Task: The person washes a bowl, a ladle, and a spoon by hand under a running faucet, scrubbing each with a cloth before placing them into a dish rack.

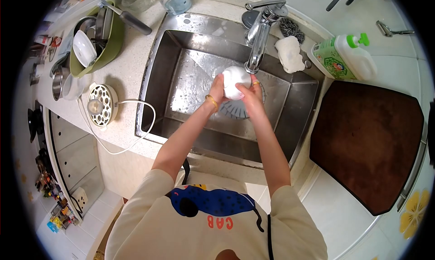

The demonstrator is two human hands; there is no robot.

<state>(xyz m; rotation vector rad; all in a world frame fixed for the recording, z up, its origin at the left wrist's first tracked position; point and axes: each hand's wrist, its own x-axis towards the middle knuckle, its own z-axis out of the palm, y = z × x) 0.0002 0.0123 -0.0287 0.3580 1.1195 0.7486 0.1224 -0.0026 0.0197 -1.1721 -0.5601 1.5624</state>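
Just below the faucet's spout, a rounded white object, perhaps a bowl or cup, is held between both hands over the sink. My left hand grips its left side, and a gold bracelet is on that wrist. On its right side, my right hand has its fingers closed round the edge and its thumb across the front. The faucet hangs over the basin; whether water runs is hard to tell. Beneath the hands lies a round slotted drain cover.
Left counter: a green basin of dishes and an egg cooker with a looping cord. Behind the sink are a scrubber and white cloth. A detergent bottle and dark board stand right.
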